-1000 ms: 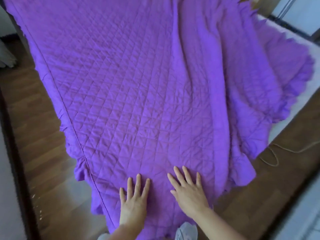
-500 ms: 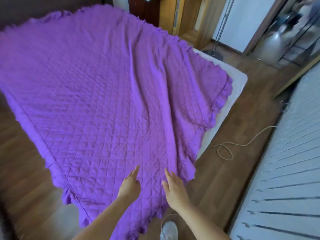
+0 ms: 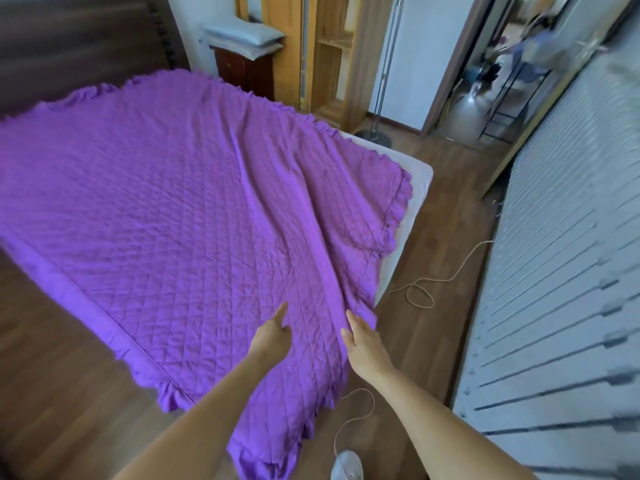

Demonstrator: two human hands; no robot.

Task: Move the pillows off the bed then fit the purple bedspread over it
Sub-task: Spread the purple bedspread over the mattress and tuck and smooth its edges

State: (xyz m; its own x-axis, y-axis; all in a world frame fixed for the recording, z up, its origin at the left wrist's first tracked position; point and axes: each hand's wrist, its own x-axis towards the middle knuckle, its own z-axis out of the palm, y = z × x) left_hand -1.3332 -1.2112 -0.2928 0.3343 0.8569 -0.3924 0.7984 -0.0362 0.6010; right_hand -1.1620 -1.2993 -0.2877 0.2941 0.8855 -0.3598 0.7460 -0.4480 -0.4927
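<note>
The purple quilted bedspread with a ruffled edge lies spread over the bed. It hangs off the foot end, and long folds run along its right part. A strip of bare white mattress shows at the right side. My left hand hovers over the quilt near the foot corner with fingers extended. My right hand reaches toward the ruffled right edge, fingers straight and holding nothing. Two pillows are stacked on a dark nightstand beyond the head of the bed.
A dark headboard stands at the far left. A light cord loops on the wooden floor to the right of the bed. A grey slatted wardrobe front runs along the right. A floor lamp base and an open doorway lie beyond.
Both hands have lifted off the quilt, where they lay flat, and moved right toward the bed's corner. The view has swung up and right, showing the whole bed.
</note>
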